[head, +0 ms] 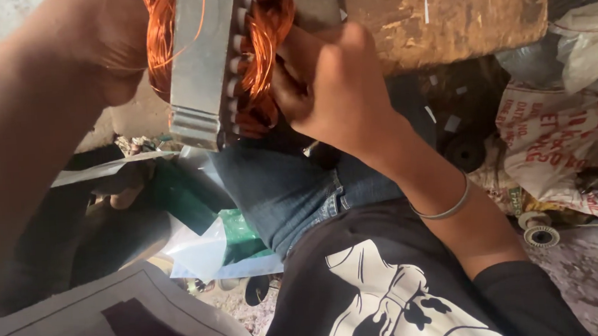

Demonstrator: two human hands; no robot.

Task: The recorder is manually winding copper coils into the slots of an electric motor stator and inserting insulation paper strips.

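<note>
Grey laminated-steel motor stator core (200,62), w/ bright orange copper wire coils (262,44) bulging from both ends, is being held up at top centre of view, above the lap. Left hand (105,48) is being wrapped round the far-left coil end, fingers clenched on it; loose wire strands are being seen beside it. Right hand (331,81) is being pressed into the right-side coils, fingers curled and gripping the wire. A thin silver metal bangle (446,210) is being worn on the right wrist. Blue denim jeans (279,190) and a black printed T-shirt (391,288) are being shown below. A worn brown wooden block (456,9) is lying just behind the hands.
</note>
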